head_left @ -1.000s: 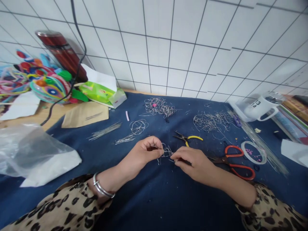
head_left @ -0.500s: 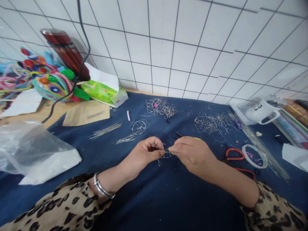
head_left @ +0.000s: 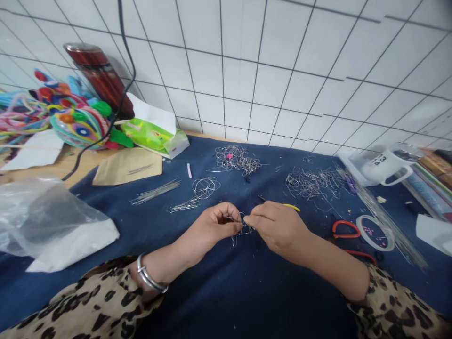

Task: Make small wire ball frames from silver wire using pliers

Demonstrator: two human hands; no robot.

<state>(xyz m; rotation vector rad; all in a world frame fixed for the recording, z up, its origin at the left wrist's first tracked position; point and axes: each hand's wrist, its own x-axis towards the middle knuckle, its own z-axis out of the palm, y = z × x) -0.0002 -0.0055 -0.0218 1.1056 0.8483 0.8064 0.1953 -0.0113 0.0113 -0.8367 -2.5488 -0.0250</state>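
My left hand (head_left: pixel 215 223) pinches a small piece of bent silver wire (head_left: pixel 243 230) between thumb and fingers, above the blue cloth. From the other side my right hand (head_left: pixel 278 226) closes its fingertips on the same wire piece, which partly hides behind them. Just beyond my left hand lie a round wire frame (head_left: pixel 205 188) and a small bundle of short wires (head_left: pixel 185 204). A tool's dark tip and yellow handle (head_left: pixel 292 207) show behind my right hand.
Tangled wire (head_left: pixel 233 157) lies at the back, with another heap (head_left: pixel 310 182) to its right. Red-handled pliers (head_left: pixel 346 229) and a white ring dish (head_left: pixel 390 241) are at right, near a mug (head_left: pixel 386 165). A plastic bag (head_left: pixel 52 207) lies left.
My right hand has shifted slightly left and turned a little, its fingertips now nearer my left hand. More of the yellow handle shows behind it. My left hand stays nearly still.
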